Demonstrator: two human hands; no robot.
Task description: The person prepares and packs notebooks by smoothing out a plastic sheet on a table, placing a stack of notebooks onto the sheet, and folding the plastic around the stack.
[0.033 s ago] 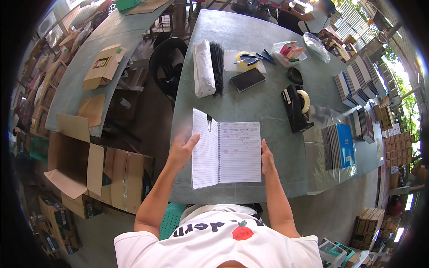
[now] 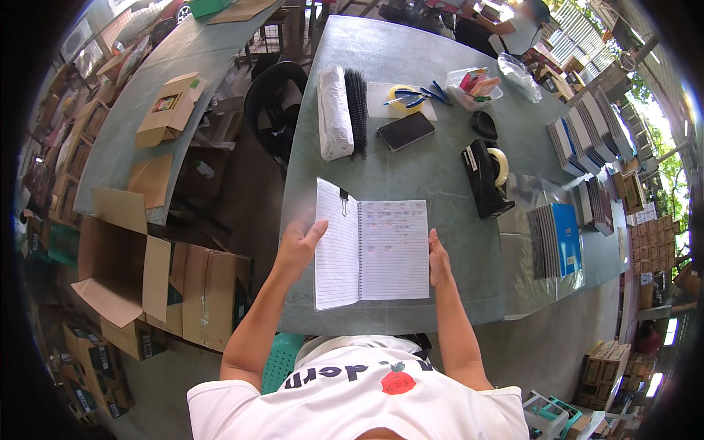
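Note:
An open spiral notebook (image 2: 394, 271) with lined pages lies between my two hands above the near part of the table. Its right page bears rows of handwriting; the left page is ruled, with a black binder clip (image 2: 344, 196) at the top. My left hand (image 2: 299, 246) grips the left edge, thumb on the page border and fingers behind it. Along the right edge, my right hand (image 2: 438, 262) holds the notebook with its thumb upright; its other fingers are mostly hidden.
Beyond the notebook on the grey table (image 2: 411, 172) are a phone (image 2: 406, 132), blue-handled pliers (image 2: 416, 95), a white wrapped bundle (image 2: 336, 114) and black binding coils (image 2: 356, 110). A tape dispenser (image 2: 484, 183) and blue notebooks (image 2: 565, 238) stand right. Cardboard boxes (image 2: 205, 293) sit left.

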